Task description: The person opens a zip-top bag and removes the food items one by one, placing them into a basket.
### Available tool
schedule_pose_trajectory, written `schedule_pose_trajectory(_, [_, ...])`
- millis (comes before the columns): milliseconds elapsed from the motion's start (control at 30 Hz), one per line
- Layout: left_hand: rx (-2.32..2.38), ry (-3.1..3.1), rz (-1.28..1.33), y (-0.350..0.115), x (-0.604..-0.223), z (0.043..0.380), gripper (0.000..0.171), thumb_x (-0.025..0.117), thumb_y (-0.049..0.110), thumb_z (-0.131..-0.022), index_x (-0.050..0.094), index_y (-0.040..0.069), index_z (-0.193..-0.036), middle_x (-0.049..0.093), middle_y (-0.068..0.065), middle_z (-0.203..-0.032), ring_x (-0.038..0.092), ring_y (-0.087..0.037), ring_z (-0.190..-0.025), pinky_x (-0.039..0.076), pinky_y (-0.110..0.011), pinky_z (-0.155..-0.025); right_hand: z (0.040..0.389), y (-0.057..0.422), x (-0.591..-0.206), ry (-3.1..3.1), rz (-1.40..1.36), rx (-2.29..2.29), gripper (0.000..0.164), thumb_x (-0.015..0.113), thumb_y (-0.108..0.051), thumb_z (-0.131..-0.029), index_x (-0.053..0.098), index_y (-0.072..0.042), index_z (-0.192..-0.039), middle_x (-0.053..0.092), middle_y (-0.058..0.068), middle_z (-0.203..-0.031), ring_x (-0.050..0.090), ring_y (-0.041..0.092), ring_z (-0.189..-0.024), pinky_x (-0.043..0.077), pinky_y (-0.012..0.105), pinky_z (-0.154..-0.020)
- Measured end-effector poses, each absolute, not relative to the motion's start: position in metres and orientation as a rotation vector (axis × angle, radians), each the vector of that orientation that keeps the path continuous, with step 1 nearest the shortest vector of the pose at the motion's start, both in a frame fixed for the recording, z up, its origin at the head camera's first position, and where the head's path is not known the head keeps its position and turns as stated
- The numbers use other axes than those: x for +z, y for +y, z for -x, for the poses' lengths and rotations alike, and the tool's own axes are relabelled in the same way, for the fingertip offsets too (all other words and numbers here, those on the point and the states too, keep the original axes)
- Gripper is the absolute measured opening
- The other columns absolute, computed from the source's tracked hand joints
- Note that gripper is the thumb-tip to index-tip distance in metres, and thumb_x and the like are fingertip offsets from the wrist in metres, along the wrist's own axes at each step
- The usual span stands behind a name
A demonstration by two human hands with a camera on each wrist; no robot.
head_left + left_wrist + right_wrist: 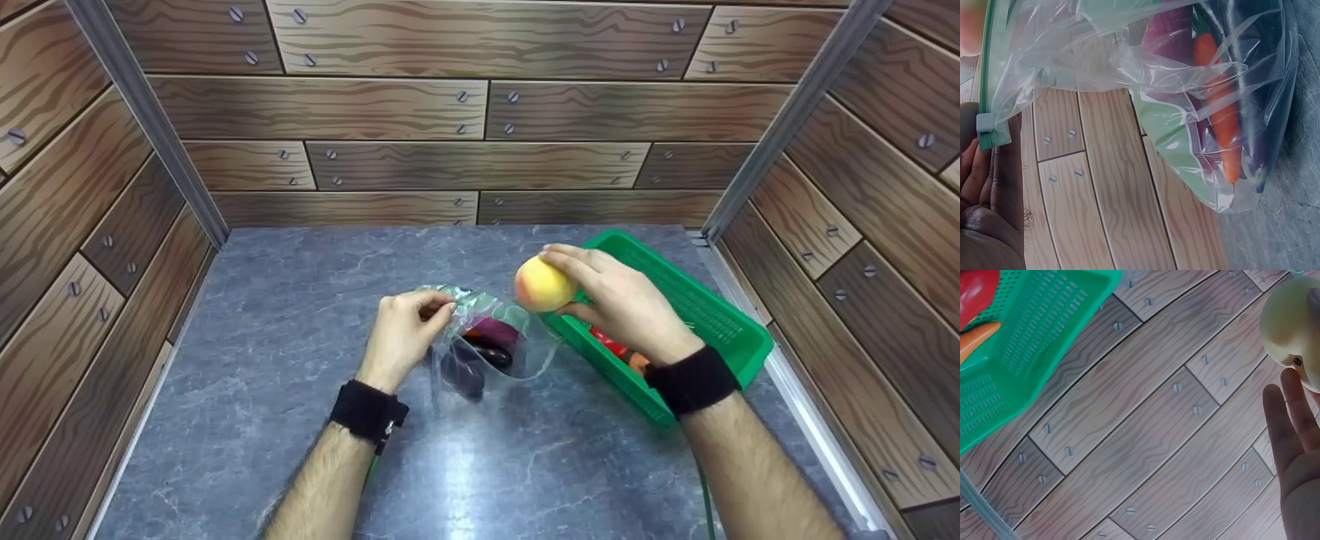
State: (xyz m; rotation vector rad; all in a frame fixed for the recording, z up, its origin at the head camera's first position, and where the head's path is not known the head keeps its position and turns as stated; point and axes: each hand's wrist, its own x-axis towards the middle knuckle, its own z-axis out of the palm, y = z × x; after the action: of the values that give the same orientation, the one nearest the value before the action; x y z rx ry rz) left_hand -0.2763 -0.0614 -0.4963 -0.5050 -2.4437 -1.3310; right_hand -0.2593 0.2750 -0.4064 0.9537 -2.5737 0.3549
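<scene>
My left hand (409,330) pinches the rim of a clear zip bag (536,360) by its green zip edge, near the slider (985,122). Through the plastic show a dark eggplant (461,375), a purple vegetable (1169,39) and a carrot (1219,112). The bag's mouth gapes toward the right hand. My right hand (615,300) holds a yellow peach (545,284) with a reddish blush between thumb and fingers. It is raised just right of the bag's mouth, over the near left side of the green basket (739,330).
Inside the basket lie a red pepper (977,295) and an orange carrot (978,338), partly covered by the right hand in the head view. The grey marbled table (285,300) is enclosed by wood-patterned walls (405,112) with metal corner posts.
</scene>
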Motion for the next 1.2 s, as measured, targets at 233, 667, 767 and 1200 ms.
schedule_pose_trajectory(233, [-1.334,-2.445,0.500,-0.061,-0.498,0.276,0.010,0.086,0.010,-0.107,0.091,0.006,-0.115,0.091,-0.009,-0.101,0.086,-0.020,-0.087,0.074,-0.036,-0.082,0.266,0.292,-0.411,-2.609,-0.870,0.398,0.089,0.103,-0.012,-0.090,0.061,-0.012,-0.168,0.067,0.016,-0.171,0.070,0.042,-0.152,0.065,0.061,-0.122])
schedule_pose_trajectory(667, [-1.334,-2.447,0.491,-0.060,-0.497,0.274,0.010,0.086,0.011,-0.108,0.091,0.005,-0.114,0.091,-0.008,-0.099,0.084,-0.018,-0.085,0.073,-0.034,-0.081,0.280,0.328,-0.425,-2.630,-0.762,0.437,0.088,0.103,-0.003,-0.088,0.062,-0.008,-0.165,0.066,0.020,-0.171,0.068,0.046,-0.153,0.063,0.066,-0.121])
schedule_pose_trajectory(767, [-1.338,-2.452,0.485,-0.061,-0.497,0.274,0.010,0.085,0.011,-0.108,0.091,0.006,-0.114,0.091,-0.007,-0.098,0.084,-0.018,-0.085,0.073,-0.034,-0.081,0.282,0.337,-0.428,-2.644,-0.728,0.445,0.086,0.103,-0.004,-0.089,0.062,-0.008,-0.165,0.066,0.020,-0.171,0.068,0.047,-0.153,0.063,0.067,-0.121])
schedule_pose_trajectory(1200, [-1.336,-2.451,0.487,-0.060,-0.497,0.273,0.010,0.086,0.012,-0.108,0.091,0.006,-0.114,0.091,-0.008,-0.099,0.085,-0.019,-0.086,0.074,-0.035,-0.082,0.303,0.366,-0.457,-2.859,-0.586,0.460,0.085,0.098,-0.002,-0.093,0.057,-0.005,-0.168,0.062,0.024,-0.173,0.062,0.049,-0.158,0.056,0.069,-0.129])
